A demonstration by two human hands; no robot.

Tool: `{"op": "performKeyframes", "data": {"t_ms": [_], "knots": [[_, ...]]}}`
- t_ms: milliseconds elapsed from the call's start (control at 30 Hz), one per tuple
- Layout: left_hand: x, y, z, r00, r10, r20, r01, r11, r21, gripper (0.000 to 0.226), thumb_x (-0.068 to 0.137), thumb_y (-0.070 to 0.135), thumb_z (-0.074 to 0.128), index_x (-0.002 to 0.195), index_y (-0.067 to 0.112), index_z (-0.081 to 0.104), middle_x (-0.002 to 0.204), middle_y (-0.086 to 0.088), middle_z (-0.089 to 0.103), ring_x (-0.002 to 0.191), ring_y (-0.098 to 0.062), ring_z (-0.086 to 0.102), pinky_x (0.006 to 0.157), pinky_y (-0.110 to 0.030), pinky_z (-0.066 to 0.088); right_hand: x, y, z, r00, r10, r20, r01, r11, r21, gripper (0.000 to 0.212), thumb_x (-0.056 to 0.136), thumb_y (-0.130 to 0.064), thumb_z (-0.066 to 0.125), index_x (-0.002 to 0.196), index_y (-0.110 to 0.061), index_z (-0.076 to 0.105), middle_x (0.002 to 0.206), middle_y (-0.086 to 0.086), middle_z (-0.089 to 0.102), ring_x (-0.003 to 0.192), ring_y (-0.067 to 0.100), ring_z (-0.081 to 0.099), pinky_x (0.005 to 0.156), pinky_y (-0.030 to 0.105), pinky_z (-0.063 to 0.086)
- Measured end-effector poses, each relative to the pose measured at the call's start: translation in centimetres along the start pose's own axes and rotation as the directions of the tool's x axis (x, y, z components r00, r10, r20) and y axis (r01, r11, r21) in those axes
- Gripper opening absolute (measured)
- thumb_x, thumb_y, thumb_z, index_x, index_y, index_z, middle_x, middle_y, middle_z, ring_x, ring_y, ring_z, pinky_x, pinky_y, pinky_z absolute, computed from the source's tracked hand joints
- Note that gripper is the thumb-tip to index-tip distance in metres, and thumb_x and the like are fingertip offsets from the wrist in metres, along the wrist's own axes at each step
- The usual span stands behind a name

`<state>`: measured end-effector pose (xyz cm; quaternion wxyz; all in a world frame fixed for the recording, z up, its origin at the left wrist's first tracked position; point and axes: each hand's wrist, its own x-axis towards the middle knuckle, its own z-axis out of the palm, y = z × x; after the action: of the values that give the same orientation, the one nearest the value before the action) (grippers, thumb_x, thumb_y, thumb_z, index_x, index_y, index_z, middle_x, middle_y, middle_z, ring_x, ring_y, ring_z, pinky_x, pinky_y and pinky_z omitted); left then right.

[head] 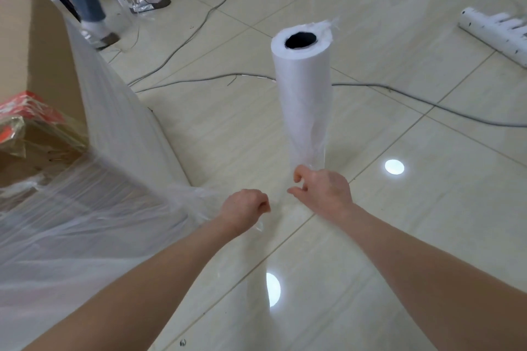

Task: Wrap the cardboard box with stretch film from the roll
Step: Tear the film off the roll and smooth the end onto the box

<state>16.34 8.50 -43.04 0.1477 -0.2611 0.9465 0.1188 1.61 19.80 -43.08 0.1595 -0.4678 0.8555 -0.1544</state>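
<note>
Two hands low over tiled floor. Left hand fisted round bunched stretch film trailing from film-covered cardboard box at left. Right hand curled at foot of upright roll; cannot tell whether gripping anything. Cables beyond.

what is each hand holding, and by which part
Left hand grips the stretch film by its bunched tail off the cardboard box. Right hand curls by the lower end of the roll; whether it pinches film cannot be told.
</note>
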Motion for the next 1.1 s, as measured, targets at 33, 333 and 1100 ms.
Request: {"op": "performKeyframes", "data": {"t_ms": [33, 333, 1100], "knots": [[0.1, -0.3, -0.2, 0.999, -0.046, -0.012, 0.045, 0.998, -0.053, 0.024, 0.096, 0.023, 0.049, 0.107, 0.014, 0.068, 0.11, -0.004, 0.067, 0.105, -0.022, 0.059, 0.084, -0.03, 0.043, -0.2, -0.4, 0.3, 0.998, -0.061, 0.012, 0.061, 0.998, 0.009, 0.033, 0.087, -0.053, 0.056, 0.109, -0.03, 0.049, 0.09, -0.001, 0.069, 0.087, 0.025, 0.065, 0.072, 0.031, 0.049], [0.0, -0.8, 0.2, 0.989, -0.09, -0.118, 0.047, 0.943, -0.331, 0.017, 0.084, 0.022, 0.061, 0.07, 0.019, 0.052, 0.068, 0.006, 0.052, 0.065, -0.015, 0.049, 0.066, -0.031, 0.045, 1.9, -1.7, 2.3, 0.954, 0.044, 0.295, 0.02, 0.977, -0.211, 0.035, 0.095, -0.026, 0.05, 0.129, -0.029, 0.054, 0.126, 0.005, 0.058, 0.118, 0.025, 0.055, 0.091, 0.032, 0.045], [2.5, 0.5, 1.4, 0.982, 0.186, -0.027, -0.185, 0.981, 0.052, 0.028, 0.097, 0.018, 0.043, 0.106, 0.018, 0.069, 0.102, -0.001, 0.063, 0.097, -0.021, 0.059, 0.074, -0.03, 0.043, 2.2, 0.2, 2.1, 0.963, 0.223, 0.154, -0.211, 0.974, -0.086, 0.022, 0.096, -0.033, 0.05, 0.104, -0.03, 0.069, 0.113, -0.002, 0.066, 0.106, 0.022, 0.062, 0.077, 0.024, 0.04]]}}
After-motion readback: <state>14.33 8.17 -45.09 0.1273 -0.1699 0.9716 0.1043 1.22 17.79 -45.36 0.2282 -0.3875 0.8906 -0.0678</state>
